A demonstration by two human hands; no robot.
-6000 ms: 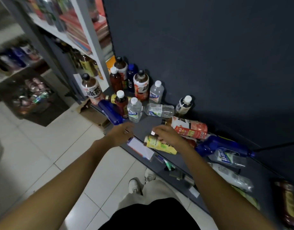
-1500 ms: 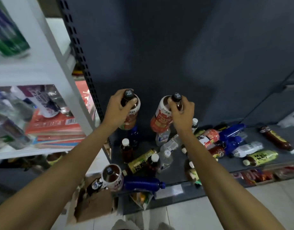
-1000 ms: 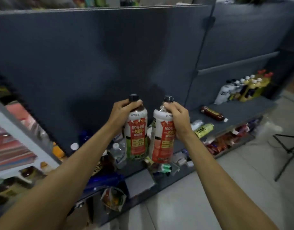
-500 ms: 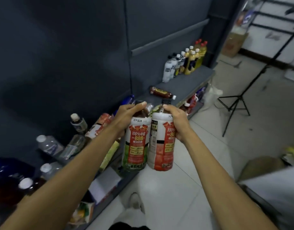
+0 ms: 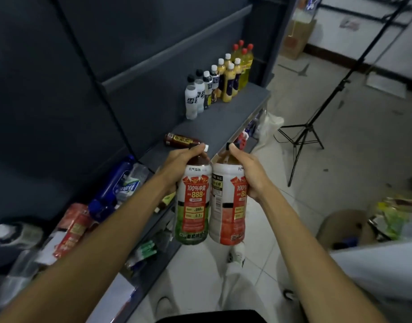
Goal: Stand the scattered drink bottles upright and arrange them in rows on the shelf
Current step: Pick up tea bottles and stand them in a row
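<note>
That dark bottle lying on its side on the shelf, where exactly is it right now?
In the head view, the dark bottle lies on the grey shelf, just beyond the left hand and nearer than the upright rows of bottles.

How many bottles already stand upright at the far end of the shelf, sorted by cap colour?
Red-capped bottles: 4
White-capped bottles: 6
Black-capped bottles: 2
Total: 12

tripod stand [image 5: 303,136] on tiled floor [image 5: 340,173] | cardboard box [image 5: 295,40] far back
</note>
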